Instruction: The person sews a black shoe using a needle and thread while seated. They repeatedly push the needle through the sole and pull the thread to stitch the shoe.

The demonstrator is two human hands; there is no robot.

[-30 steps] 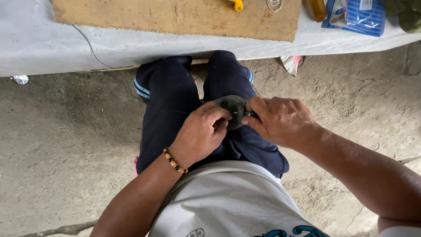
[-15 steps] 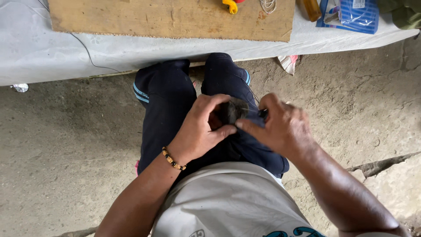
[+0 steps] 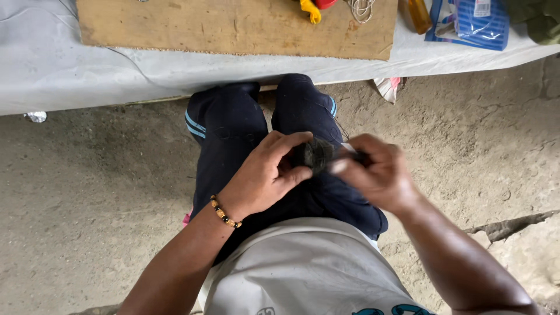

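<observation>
The left hand (image 3: 265, 178) has its fingers curled round a dark wad (image 3: 314, 155), thumb under it and fingertips over the top, so the grip is closed on its left end. The right hand (image 3: 379, 172) meets it from the other side, fingers pinched together on the wad's right end; this hand is blurred, and just how its fingertips lie I cannot tell. The wad is small, dark grey to black, with a fibrous, streaky surface (cloth or fibre, I cannot say which), and only its middle shows between the two hands. A thin pale strip (image 3: 349, 148) shows at its right end, against the right hand's fingers.

The wad sits just above the person's lap, over the right thigh of dark trousers (image 3: 233, 125) with light blue stripes at the side. On the left wrist, below and to the left of the wad, is a bracelet (image 3: 224, 212) of amber and black beads. Nearer the camera than the wad is a white shirt (image 3: 303, 268).

Beyond the wad, past the knees, runs a table (image 3: 52, 70) under a pale grey sheet, and on it lies a wooden board (image 3: 233, 26). On the board's far edge, up and right of the wad, are a yellow object (image 3: 309, 9) and a coil of cord (image 3: 361, 8). Right of the board lie a blue packet (image 3: 472, 23) and an amber bottle (image 3: 419, 14). The floor (image 3: 87, 186) round the wad is bare grey concrete, with a crumpled scrap (image 3: 388, 87) under the table's edge.
</observation>
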